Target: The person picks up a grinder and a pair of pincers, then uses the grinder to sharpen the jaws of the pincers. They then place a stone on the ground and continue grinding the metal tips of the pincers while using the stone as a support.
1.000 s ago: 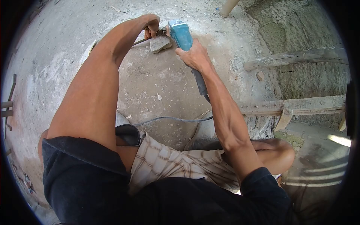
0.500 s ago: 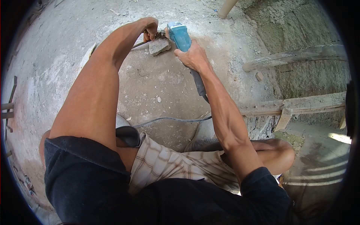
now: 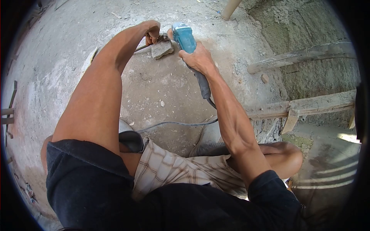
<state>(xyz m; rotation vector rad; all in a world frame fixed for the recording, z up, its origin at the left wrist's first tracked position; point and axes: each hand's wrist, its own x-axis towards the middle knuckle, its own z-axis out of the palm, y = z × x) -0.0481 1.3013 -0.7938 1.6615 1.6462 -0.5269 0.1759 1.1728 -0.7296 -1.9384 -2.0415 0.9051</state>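
Two weathered wooden poles (image 3: 304,56) are lying along the right edge of the concrete floor (image 3: 58,73), against a rough plastered wall (image 3: 308,23). A pale pipe (image 3: 229,8) is standing at the floor's far edge. A small stone chip (image 3: 264,78) is resting near the upper pole.

Dark navy short sleeves (image 3: 88,173), bare forearms, beige plaid shorts (image 3: 173,169) with thin brown checks.
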